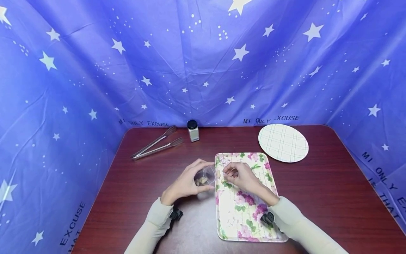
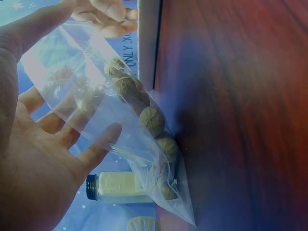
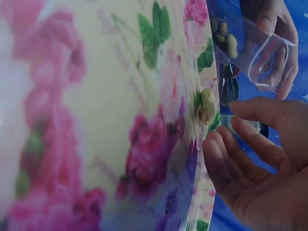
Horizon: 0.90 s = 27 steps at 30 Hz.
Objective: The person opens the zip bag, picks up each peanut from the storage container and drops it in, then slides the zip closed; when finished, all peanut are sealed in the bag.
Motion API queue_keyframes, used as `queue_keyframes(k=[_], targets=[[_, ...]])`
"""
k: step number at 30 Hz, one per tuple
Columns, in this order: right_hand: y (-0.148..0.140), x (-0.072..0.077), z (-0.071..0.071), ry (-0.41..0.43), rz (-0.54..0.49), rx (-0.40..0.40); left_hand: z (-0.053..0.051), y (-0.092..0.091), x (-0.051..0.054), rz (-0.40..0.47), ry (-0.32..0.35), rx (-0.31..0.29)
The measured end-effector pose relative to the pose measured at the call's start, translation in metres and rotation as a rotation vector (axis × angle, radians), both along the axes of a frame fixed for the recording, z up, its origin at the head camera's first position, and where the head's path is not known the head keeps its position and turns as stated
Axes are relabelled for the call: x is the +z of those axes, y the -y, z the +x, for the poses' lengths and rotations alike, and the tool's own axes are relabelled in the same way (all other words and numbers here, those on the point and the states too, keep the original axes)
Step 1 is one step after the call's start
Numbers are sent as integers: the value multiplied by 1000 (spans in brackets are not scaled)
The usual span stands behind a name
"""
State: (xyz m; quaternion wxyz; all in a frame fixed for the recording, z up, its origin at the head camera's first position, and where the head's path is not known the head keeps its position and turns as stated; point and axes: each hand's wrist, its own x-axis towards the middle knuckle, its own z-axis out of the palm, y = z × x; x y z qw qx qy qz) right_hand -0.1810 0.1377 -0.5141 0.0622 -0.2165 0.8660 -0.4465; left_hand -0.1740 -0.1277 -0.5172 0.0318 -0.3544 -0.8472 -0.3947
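In the head view my left hand (image 1: 189, 179) holds a clear zip-top plastic bag (image 2: 91, 82), its mouth facing the tray, thumb on one side and fingers on the other. Several peanuts in their shells (image 2: 152, 121) lie along the bag's lower side. A shelled-in peanut (image 3: 207, 106) rests on the flowered tray (image 1: 233, 222) near its left edge. Just beside that peanut is my right hand (image 1: 242, 175), fingers loosely bent and apart. The right wrist view shows nothing between its fingertips (image 3: 236, 105).
Metal tongs (image 1: 152, 146) lie spread at the back left. Next to them stands a black-capped seasoning bottle (image 1: 194, 132). An oval plate with a checked pattern (image 1: 283, 143) sits at the back right. Starry blue cloth (image 1: 203, 60) hangs behind the dark red table (image 1: 336, 197).
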Motion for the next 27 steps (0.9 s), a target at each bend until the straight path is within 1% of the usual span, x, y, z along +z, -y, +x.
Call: queue_keyframes(k=[4,9,14,18,27], targets=[[4,0,1,-18,53,21,-2,0,0,-4,-4,2],[7,-1,4,-77,93,47,-2,0,1,-12,-4,0],[10,-5,6,-93,117,47,-2,0,1,-15,-13,1],[11,-7,8,-93,130,49,0,0,2,-12,-6,0],[11,-9,11,-123,125,15,1,0,3,-19,12,3]])
